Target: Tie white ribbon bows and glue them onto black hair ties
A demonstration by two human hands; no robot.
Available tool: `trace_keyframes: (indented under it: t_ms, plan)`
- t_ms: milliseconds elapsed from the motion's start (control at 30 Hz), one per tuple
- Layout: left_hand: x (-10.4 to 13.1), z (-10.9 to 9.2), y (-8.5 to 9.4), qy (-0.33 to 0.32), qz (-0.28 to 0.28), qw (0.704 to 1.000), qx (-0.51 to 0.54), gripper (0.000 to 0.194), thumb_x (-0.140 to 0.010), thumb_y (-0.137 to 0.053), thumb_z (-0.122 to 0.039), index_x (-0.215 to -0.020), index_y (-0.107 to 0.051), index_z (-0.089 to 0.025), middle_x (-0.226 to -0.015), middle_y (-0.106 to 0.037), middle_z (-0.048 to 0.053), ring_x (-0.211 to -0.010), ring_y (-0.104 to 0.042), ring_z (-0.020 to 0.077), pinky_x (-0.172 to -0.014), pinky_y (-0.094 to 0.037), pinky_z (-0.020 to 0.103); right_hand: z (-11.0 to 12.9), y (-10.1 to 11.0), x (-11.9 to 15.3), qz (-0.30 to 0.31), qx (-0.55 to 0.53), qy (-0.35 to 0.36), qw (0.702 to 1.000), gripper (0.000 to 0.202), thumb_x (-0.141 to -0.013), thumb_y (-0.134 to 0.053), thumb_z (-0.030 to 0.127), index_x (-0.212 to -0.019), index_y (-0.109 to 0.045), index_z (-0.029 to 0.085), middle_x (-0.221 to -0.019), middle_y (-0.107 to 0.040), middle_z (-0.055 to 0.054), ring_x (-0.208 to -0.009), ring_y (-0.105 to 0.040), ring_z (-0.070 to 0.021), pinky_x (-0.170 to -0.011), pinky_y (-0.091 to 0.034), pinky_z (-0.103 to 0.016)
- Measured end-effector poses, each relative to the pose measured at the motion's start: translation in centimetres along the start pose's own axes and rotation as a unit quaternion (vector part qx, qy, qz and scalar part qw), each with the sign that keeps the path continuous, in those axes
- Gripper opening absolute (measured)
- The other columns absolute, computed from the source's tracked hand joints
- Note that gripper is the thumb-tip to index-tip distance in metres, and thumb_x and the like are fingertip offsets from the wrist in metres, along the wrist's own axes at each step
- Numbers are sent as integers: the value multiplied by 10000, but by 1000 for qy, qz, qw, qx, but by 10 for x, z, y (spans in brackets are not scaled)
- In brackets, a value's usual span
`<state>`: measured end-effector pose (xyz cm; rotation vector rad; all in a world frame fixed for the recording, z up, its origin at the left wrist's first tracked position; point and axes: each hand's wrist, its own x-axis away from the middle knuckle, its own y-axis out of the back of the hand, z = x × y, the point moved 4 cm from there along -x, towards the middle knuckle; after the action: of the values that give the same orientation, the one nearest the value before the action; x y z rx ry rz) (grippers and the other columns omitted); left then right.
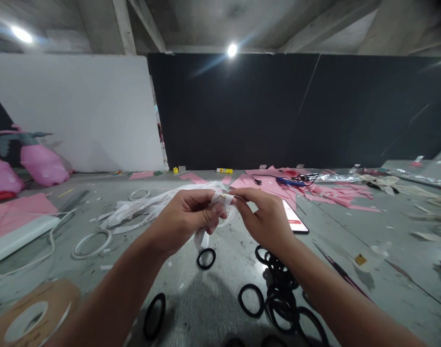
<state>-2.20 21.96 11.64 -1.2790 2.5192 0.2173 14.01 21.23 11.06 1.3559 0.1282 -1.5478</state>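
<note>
The left hand [186, 214] and the right hand [265, 217] are up close together over the middle of the counter [195, 308]. The left fingers pinch a white ribbon [222, 198] with letters on it. The right fingers are curled and pinch the ribbon too, on its right side. The ribbon is between the two hands. One bit hangs down under the left hand, and more of it lies in a loose heap on the far left side.

Just below the hands lies one black ring [206, 267]. A messy pile of black rings [280, 277] sits on the near right, beside the right arm. Just past the right hand is a phone [295, 221] with its screen lit. Pink paper [258, 181] lies farther away. A big brown roll [63, 299] is on the near left, and two pink bottles [43, 164] are on the far left.
</note>
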Motion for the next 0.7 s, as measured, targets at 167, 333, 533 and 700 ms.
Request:
trace_keyframes:
  t_ms: [167,333,533,700]
  plan:
    - [-2,0,4,-27,-69,997,9,123,-839,-688,-282,-792,-657,-172,-689,-561,-21,-513,-441,51,-495,-331,205,18,-5,1,94,-83,-5,992,172,-924,-490,175,-789,-595,184,-721,-643,-9,-648,-548,-133,-625,-398,-263]
    - [-3,0,5,-12,-152,988,-4,165,-839,-670,-331,-895,-652,-177,-653,-524,-33,-493,-418,58,-465,-316,198,28,-10,7,164,-158,-71,971,187,-941,-444,211,-758,-482,198,-634,-483,36,-578,-419,-110,-542,-329,-246]
    - [-3,-3,1,7,-154,988,-1,221,-856,-625,-391,-893,-592,-176,-575,-430,-61,-483,-357,64,-455,-299,181,27,-12,8,159,-183,-85,967,225,-975,-439,309,-787,-491,197,-650,-471,38,-597,-412,-109,-558,-334,-247]
    - [-3,-3,3,-1,-136,985,-106,204,-901,-556,-370,-833,-513,-183,-593,-436,-61,-509,-384,68,-472,-321,174,22,-15,9,152,-186,-111,964,255,-983,-437,346,-818,-549,187,-732,-554,4,-655,-467,-124,-591,-363,-259]
